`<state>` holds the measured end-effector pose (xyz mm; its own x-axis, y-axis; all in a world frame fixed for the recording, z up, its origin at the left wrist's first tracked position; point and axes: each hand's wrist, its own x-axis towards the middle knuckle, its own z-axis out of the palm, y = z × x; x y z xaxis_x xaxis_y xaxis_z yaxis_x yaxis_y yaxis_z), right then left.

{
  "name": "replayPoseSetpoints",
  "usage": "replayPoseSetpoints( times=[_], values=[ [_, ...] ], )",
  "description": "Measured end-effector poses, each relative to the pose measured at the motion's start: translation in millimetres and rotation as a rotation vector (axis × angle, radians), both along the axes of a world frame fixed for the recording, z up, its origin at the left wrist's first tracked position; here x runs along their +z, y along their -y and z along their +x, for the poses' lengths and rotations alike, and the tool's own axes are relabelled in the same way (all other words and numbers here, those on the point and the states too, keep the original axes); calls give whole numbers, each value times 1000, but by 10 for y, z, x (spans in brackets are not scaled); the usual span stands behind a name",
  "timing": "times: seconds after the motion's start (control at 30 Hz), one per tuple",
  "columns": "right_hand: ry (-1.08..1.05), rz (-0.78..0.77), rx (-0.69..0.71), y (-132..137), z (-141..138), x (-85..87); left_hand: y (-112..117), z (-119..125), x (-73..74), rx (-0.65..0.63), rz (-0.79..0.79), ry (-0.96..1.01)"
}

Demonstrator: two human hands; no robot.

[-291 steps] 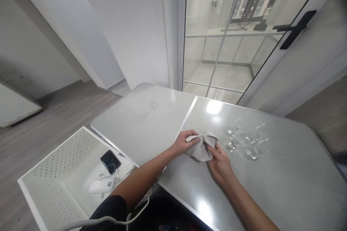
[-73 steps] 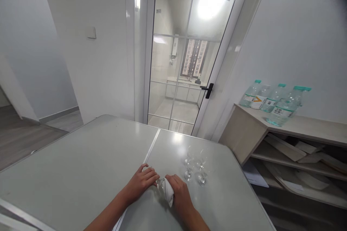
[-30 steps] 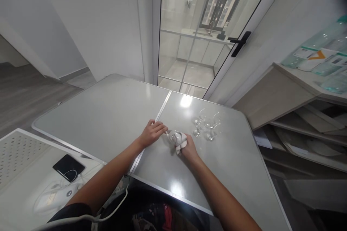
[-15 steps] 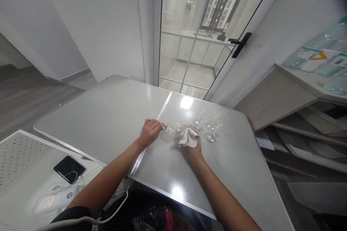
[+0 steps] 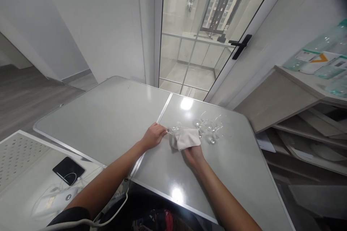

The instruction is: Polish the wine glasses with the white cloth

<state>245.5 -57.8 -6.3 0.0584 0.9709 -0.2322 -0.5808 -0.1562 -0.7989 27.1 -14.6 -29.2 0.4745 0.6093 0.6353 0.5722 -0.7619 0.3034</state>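
Note:
A clear stemmed glass (image 5: 175, 129) lies roughly sideways above the folding table (image 5: 114, 115). My left hand (image 5: 154, 135) is closed on its thin stem end. My right hand (image 5: 194, 155) holds a white cloth (image 5: 188, 139) against the bowl end. The cloth covers most of the right fingers and part of the glass. Just beyond the cloth, several more clear glasses (image 5: 211, 127) stand close together on the table; their transparent outlines overlap, so single pieces are hard to tell apart.
A white side surface at lower left bears a black phone-like device (image 5: 68, 170), a white device (image 5: 55, 202) and cables. Shelving (image 5: 292, 97) with plastic bottles (image 5: 320, 59) stands at right. A glass door with a black handle (image 5: 242, 47) is behind the table.
The cloth has spread out flatter and now hides more of the right hand. My left hand has shifted slightly right and down, with the glass turned a little.

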Motion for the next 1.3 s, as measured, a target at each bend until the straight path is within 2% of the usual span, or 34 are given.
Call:
replayPoseSetpoints(
  times=[0.1, 0.2, 0.47, 0.53, 0.7, 0.8, 1.0, 1.17, 1.3],
  values=[
    [-62, 65, 147, 23, -38, 65, -8, 23, -25, -63, -12, -94],
    [-19, 39, 254, 49, -18, 84, -7, 11, -31, -56, 80, -140],
    [165, -70, 441, 1, 144, -67, 31, -36, 71, -3, 327, -235],
    [246, -71, 427, -14, 153, -120, 39, -37, 82, -12, 347, -269],
    [384, -53, 282, -33, 180, -196, 53, -37, 90, -29, 330, -275],
    [333, -89, 306, -29, 174, -162, 64, -26, 92, -34, 329, -246],
    [215, -212, 518, 11, 106, -70, 87, -14, 46, -60, 361, -254],
    [381, -143, 421, 29, 85, -97, 87, -11, 3, -94, 365, -235],
    [409, -108, 361, 33, 73, -100, 103, 20, 16, -107, 388, -206]
  ],
)
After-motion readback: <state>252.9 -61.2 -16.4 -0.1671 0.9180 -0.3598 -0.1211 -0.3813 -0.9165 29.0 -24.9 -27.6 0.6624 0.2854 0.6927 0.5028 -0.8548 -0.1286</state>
